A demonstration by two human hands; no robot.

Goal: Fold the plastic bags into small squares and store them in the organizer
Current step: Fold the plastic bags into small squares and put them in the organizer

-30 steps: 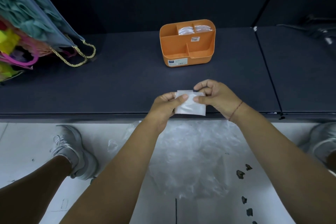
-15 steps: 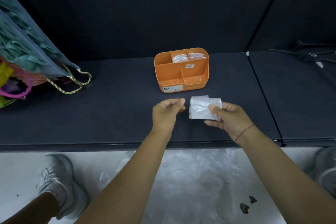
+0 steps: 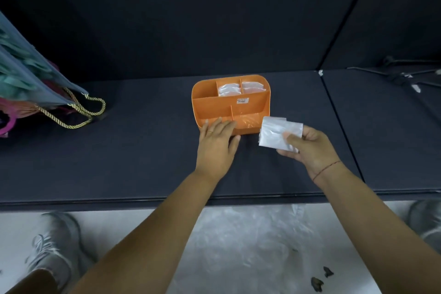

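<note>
Beside organizer [image 3: 214, 108]: left hand [image 3: 216, 144] flat, fingers straight against front wall; right hand [image 3: 309, 149] pinches folded bag [image 3: 275, 132].

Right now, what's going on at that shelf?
A person is storing folded plastic bags. The right hand pinches a folded bag beside the orange organizer, not yet in it. The left hand rests flat-fingered against the organizer's front wall. Two rear compartments already hold folded squares. More loose plastic lies on the floor below.
</note>
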